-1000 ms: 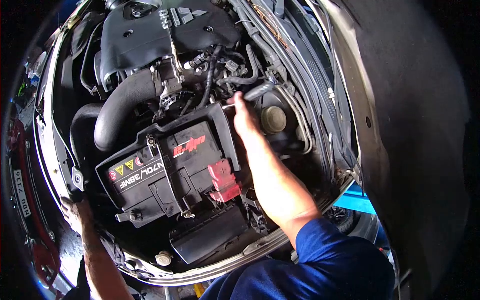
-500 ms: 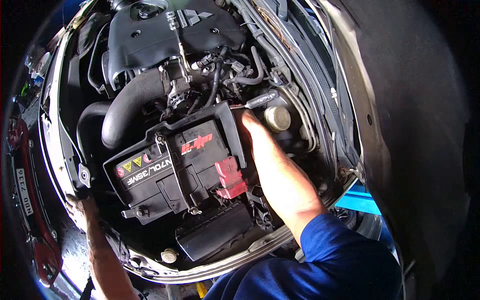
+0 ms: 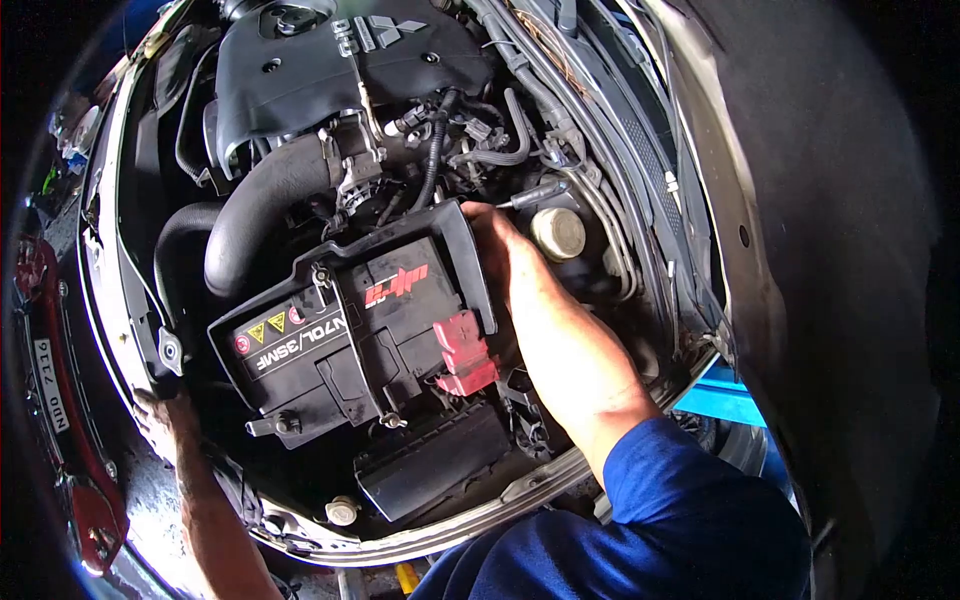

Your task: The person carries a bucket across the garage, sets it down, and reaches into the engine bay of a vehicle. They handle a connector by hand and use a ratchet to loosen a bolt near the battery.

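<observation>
Head view: the right hand (image 3: 505, 250) reaches down behind the battery (image 3: 350, 330), fingers hidden — its grip cannot be told — with a screwdriver (image 3: 535, 193) just beside it. The left hand (image 3: 165, 420) rests flat on the bay's rim (image 3: 300, 540) (bracing). Judged step: freeing the battery's rear; next calls for feel-guided reach.

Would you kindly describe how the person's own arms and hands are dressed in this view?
The right arm wears a blue sleeve rolled above the elbow, leaving the forearm and right hand bare. The left hand and forearm are bare too: no gloves, and no watch or rings show.
</observation>
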Action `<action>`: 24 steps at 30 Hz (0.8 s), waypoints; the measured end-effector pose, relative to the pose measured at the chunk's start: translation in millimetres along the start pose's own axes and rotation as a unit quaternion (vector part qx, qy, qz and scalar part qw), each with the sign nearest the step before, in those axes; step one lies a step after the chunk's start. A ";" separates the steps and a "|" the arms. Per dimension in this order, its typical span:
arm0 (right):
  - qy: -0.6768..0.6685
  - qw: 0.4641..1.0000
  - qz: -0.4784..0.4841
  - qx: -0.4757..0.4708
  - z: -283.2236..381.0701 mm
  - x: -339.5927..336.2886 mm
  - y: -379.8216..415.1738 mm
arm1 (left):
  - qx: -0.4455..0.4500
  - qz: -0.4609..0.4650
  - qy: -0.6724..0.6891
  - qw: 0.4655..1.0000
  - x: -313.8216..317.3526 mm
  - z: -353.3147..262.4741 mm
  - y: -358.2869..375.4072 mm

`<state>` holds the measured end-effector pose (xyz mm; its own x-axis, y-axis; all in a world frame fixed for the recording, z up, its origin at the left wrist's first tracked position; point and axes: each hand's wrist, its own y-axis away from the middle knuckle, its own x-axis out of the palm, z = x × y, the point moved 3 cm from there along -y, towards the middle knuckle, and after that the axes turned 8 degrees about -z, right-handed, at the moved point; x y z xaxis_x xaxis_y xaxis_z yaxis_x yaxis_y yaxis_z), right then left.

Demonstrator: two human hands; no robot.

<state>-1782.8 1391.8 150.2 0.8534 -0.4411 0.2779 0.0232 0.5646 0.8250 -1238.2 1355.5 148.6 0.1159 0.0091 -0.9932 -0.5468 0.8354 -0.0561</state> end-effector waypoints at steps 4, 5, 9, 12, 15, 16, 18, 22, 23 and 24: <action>0.236 0.944 -0.180 -0.141 -2.2 -18.6 -23.7 | 0.008 -0.019 0.007 1.000 14.5 3.7 -5.0; 0.286 0.922 -0.197 -0.171 -0.5 -18.8 -24.9 | 0.010 -0.019 0.007 1.000 9.8 1.3 -2.4; 0.311 0.905 -0.160 -0.242 -6.0 -13.9 -25.7 | 0.013 -0.023 0.003 1.000 -1.4 -5.8 1.8; 0.348 0.874 -0.171 -0.291 -10.9 -11.9 -23.2 | 0.010 -0.023 0.000 1.000 -1.6 -3.6 3.4; 0.372 0.852 -0.178 -0.324 -12.8 -9.3 -25.8 | 0.012 -0.025 0.006 1.000 -1.4 -5.8 2.2; 0.375 0.847 -0.179 -0.332 -11.4 -7.2 -29.5 | 0.013 -0.024 0.004 1.000 -0.5 -5.1 2.1; 0.384 0.835 -0.180 -0.350 -16.9 -7.5 -30.7 | 0.013 -0.024 0.004 1.000 0.3 -3.1 2.3; 0.384 0.828 -0.187 -0.363 -18.4 -9.5 -33.4 | 0.017 -0.028 0.006 0.999 3.0 -2.3 0.1; 0.386 0.825 -0.187 -0.367 -16.5 -7.6 -35.8 | 0.017 -0.028 0.005 0.999 3.6 -1.0 -0.6; 0.384 0.826 -0.185 -0.368 -17.1 -7.6 -34.3 | 0.018 -0.028 0.006 0.999 4.5 -0.8 -0.7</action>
<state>-1781.1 1387.7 111.3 0.7892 -0.2650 -0.5539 0.4255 0.8864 0.1821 -1238.0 1354.5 144.1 0.1356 -0.0439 -0.9898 -0.5103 0.8532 -0.1077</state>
